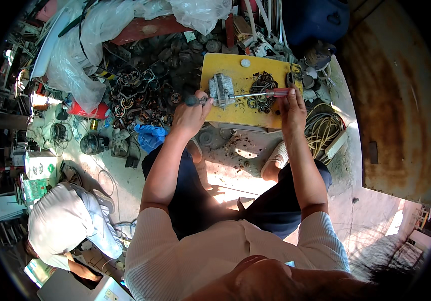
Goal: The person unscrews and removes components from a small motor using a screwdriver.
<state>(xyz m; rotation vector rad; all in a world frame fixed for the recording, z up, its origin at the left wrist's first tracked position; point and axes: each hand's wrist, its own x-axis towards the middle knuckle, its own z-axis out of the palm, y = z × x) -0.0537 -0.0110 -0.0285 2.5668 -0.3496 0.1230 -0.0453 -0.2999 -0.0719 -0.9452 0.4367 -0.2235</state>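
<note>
Head view | yellow surface (235, 113) at 12 o'clock | grey motor housing (221, 90) on it, left part | left hand (189, 118) grip closed on dark tool (194, 101) | right hand (293, 107) grip holding red-handled screwdriver (260, 93), tip at housing | copper windings (261, 90) at housing's 3 o'clock.

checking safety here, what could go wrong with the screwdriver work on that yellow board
The screwdriver is driven sideways into the small grey motor, toward the left hand bracing it; a slip could jab that hand. The yellow board is crowded: the pile of metal parts under the right hand could get knocked off.
</note>
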